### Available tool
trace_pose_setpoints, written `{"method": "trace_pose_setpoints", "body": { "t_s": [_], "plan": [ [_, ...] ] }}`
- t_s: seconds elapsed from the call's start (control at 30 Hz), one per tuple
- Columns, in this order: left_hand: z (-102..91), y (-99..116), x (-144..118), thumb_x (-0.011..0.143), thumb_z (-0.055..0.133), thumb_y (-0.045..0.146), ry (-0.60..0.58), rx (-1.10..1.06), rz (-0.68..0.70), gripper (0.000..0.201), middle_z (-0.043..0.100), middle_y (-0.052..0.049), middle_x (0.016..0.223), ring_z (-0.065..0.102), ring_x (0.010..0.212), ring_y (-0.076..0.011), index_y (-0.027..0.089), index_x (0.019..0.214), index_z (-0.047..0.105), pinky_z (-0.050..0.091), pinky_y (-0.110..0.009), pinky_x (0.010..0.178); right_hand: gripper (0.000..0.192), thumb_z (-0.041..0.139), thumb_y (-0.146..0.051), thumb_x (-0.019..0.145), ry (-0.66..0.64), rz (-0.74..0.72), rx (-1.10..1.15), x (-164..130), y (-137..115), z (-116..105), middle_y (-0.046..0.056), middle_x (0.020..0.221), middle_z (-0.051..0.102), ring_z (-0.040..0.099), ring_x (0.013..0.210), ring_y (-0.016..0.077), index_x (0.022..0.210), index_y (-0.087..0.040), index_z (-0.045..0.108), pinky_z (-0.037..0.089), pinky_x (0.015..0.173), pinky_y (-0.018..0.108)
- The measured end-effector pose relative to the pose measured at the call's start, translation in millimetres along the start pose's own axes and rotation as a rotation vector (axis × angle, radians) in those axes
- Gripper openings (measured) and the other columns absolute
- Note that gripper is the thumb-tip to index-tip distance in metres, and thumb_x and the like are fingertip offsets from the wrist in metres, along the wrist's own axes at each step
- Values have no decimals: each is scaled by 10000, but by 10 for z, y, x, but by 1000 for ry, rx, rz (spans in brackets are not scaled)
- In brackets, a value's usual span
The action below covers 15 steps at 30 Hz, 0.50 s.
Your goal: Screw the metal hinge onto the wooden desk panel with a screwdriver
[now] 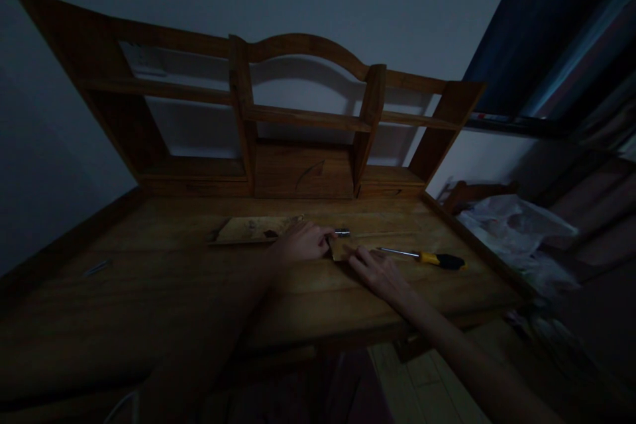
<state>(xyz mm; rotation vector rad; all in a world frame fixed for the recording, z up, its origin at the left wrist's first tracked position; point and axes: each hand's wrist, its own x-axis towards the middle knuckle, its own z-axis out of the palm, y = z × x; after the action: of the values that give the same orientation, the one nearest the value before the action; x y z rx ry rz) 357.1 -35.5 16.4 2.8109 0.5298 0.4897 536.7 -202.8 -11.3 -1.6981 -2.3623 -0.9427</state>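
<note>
In the head view, the left hand [301, 243] lay curled on a flat wooden board [256, 229] on the worktop [163, 278], its fingertips pinching a small metal piece [342, 233] (a bolt or fitting, too dim to tell which) at the board's right end. The right hand [375, 271] rested open and flat, fingers pressing a smaller wooden piece [342, 249] just below that metal part. A screwdriver [422, 256] with a yellow-and-black handle lay just beside the right hand, its shank pointing toward the fingers, untouched.

To do this well, the right hand probably needed to keep the small piece from sliding while the left kept the metal part square to the wood.

The board looked pale and scuffed, the worktop a warmer, grained brown. Behind rose a wooden hutch [303, 119] with an arched top rail.
</note>
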Motion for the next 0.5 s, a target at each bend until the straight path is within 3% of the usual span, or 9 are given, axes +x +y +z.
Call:
{"method": "trace_pose_setpoints", "body": {
  "t_s": [0.23, 0.5],
  "plan": [
    [72, -82, -85, 865, 566, 291, -71, 15, 47, 434, 703, -5, 778, 642, 656, -178, 287, 1300, 557, 440, -244, 670, 162, 501, -98, 914, -10, 1, -3, 1, 5, -36, 42, 931, 588, 549, 693, 148, 1010, -208, 570, 401, 640, 278],
    [272, 47, -64, 930, 501, 202, 23, 314, 9, 324, 709, -70, 833, 677, 785, -237, 226, 1247, 564, 456, -301, 732, 146, 495, -112, 925, 56, 5, -9, -7, 8, 19, 47, 929, 593, 546, 690, 148, 999, -207, 577, 394, 635, 280]
  ]
}}
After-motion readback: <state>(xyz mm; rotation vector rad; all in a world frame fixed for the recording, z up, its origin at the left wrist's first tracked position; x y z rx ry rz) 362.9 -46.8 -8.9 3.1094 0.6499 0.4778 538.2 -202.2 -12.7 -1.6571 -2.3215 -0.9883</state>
